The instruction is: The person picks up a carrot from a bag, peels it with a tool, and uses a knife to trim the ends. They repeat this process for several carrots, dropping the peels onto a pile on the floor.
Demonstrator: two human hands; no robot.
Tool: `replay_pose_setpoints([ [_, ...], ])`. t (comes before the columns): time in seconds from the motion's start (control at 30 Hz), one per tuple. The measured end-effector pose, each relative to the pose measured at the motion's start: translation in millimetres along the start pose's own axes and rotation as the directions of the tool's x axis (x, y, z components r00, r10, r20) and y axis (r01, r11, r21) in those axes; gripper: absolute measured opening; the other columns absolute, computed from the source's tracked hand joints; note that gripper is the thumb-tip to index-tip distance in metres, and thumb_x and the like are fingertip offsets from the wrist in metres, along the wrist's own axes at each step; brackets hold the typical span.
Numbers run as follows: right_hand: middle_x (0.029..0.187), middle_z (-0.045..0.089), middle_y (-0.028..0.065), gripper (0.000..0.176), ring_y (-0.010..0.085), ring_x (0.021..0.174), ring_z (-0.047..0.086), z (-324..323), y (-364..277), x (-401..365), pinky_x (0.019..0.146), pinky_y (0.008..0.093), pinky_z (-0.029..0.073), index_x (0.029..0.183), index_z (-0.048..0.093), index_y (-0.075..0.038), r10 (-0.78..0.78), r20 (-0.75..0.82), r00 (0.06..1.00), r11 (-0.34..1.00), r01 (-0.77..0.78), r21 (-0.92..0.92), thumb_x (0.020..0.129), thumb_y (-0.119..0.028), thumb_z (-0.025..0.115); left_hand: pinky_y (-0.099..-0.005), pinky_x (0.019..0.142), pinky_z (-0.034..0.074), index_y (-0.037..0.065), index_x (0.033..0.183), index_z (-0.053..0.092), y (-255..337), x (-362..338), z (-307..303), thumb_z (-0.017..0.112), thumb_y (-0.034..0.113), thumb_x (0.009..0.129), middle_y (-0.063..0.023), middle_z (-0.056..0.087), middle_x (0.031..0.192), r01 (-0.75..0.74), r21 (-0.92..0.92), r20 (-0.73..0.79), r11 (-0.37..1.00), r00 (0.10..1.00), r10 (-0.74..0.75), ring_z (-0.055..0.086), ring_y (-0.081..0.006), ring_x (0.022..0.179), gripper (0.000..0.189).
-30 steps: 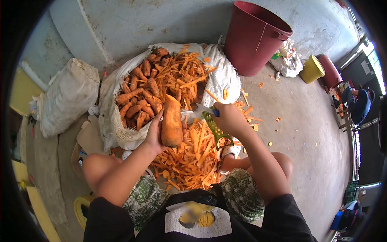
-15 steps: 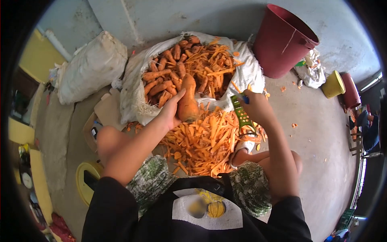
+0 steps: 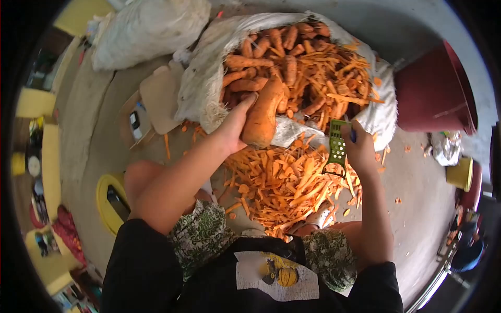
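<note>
My left hand [image 3: 237,129] is wrapped around a large thick carrot [image 3: 264,116], held tilted over the front edge of an open white sack [image 3: 202,86]. In my right hand [image 3: 362,146] is a green peeler [image 3: 337,148] with holes along its flat body; a small blue part shows by the fingers. The peeler hangs apart from the carrot, to its right. Whole carrots [image 3: 245,61] fill the sack's left side, with peeled strips [image 3: 342,73] on its right. Below both hands spreads a heap of carrot peelings [image 3: 284,180] on the floor, between my feet.
A stuffed white sack [image 3: 151,34] lies at upper left, near a cardboard box [image 3: 159,99]. A dark red bin [image 3: 433,91] and a yellow bucket [image 3: 459,173] stand right. A yellow tub [image 3: 103,195] sits by my left knee. A person [image 3: 468,253] is at far right.
The view has swung left and down, so the sacks and the red bin appear farther right and higher. Both hands keep their hold; the peeler's perforated face now shows more fully.
</note>
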State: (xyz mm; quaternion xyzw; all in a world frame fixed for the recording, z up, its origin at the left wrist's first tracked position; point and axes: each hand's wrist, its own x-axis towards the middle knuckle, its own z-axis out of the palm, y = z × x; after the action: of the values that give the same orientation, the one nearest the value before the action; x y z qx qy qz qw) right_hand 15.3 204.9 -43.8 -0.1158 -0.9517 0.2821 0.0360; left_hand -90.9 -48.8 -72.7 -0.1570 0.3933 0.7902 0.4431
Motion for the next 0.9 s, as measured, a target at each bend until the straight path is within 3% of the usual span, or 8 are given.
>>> replay_pose_setpoints([
  [0.07,0.053,0.043,0.0123,0.026,0.0196,0.047,0.04,13,-3,14,0.047,0.0325,0.033,0.077,0.049,0.0,0.164,0.013,0.986,0.978,-0.164,0.13,0.085,-0.024,0.053,-0.0396,0.07,0.05,0.004,0.111,0.046,-1,-6,-17,0.037,0.044,0.089,-0.0141,0.056,0.093,0.023,-0.089,0.0,0.996,1.0,-0.023,0.059,-0.024,0.082,0.047],
  [0.17,0.053,0.04,0.004,0.03,0.0111,0.049,0.037,22,-22,28,0.046,0.0289,0.03,0.077,0.05,-0.001,0.119,0.013,0.993,0.941,-0.117,0.319,0.088,-0.028,0.05,-0.042,0.069,0.05,0.005,0.11,0.046,-7,-35,-30,0.034,0.044,0.09,-0.0137,0.056,0.092,0.034,-0.204,0.032,0.978,0.999,-0.028,0.058,-0.0247,0.084,0.045],
  [0.3,0.06,0.043,-0.0028,0.03,0.0059,0.053,0.038,23,-45,31,0.048,0.0239,0.029,0.076,0.053,-0.003,0.323,0.172,0.931,0.717,-0.359,0.598,0.088,-0.03,0.05,-0.0424,0.071,0.05,0.005,0.11,0.046,-25,-70,-37,0.033,0.044,0.09,-0.0142,0.056,0.092,0.002,-0.303,0.038,0.953,0.999,0.01,0.058,-0.0257,0.083,0.046],
  [0.4,0.063,0.047,-0.0028,0.029,0.0067,0.055,0.042,31,-86,12,0.05,0.0229,0.033,0.078,0.055,-0.003,0.291,0.058,0.955,0.552,-0.217,0.805,0.087,-0.03,0.052,-0.0419,0.072,0.049,0.005,0.11,0.046,-31,-87,-33,0.034,0.044,0.09,-0.0148,0.056,0.094,0.064,-0.295,0.166,0.953,0.986,-0.015,0.058,-0.0256,0.085,0.046],
  [0.43,0.066,0.049,-0.0023,0.029,0.0074,0.057,0.044,30,-95,6,0.052,0.0222,0.036,0.082,0.056,-0.002,0.301,0.14,0.943,0.52,-0.285,0.805,0.087,-0.031,0.053,-0.0415,0.073,0.049,0.005,0.112,0.046,-33,-92,-31,0.034,0.043,0.09,-0.014,0.056,0.096,0.091,-0.28,0.199,0.956,0.979,-0.035,0.058,-0.0251,0.086,0.046],
  [0.7,0.06,0.044,-0.0046,0.026,0.0043,0.054,0.039,-11,-199,-83,0.048,0.0216,0.032,0.074,0.052,-0.006,0.234,0.083,0.969,0.456,-0.185,0.871,0.089,-0.027,0.049,-0.041,0.078,0.048,0.007,0.119,0.042,-46,-151,11,0.026,0.031,0.093,-0.0102,0.054,0.108,0.105,-0.322,0.414,0.941,0.909,0.04,0.056,-0.0229,0.092,0.039],
  [0.77,0.061,0.044,-0.0044,0.024,0.0033,0.055,0.037,-7,-194,-92,0.05,0.021,0.031,0.077,0.052,-0.004,0.111,-0.138,0.984,0.641,0.035,0.767,0.09,-0.023,0.047,-0.0407,0.079,0.048,0.006,0.119,0.042,-53,-158,17,0.025,0.031,0.093,-0.0105,0.054,0.107,0.062,-0.328,0.346,0.943,0.936,0.059,0.056,-0.0234,0.093,0.04],
  [0.9,0.065,0.047,-0.003,0.022,0.0038,0.057,0.041,11,-172,-103,0.052,0.0213,0.034,0.085,0.052,-0.002,0.166,-0.159,0.973,0.577,0.035,0.816,0.091,-0.022,0.044,-0.0397,0.08,0.048,0.005,0.115,0.044,-64,-161,28,0.025,0.032,0.093,-0.0103,0.056,0.104,0.085,-0.391,0.284,0.916,0.958,0.033,0.058,-0.0229,0.09,0.039],
])
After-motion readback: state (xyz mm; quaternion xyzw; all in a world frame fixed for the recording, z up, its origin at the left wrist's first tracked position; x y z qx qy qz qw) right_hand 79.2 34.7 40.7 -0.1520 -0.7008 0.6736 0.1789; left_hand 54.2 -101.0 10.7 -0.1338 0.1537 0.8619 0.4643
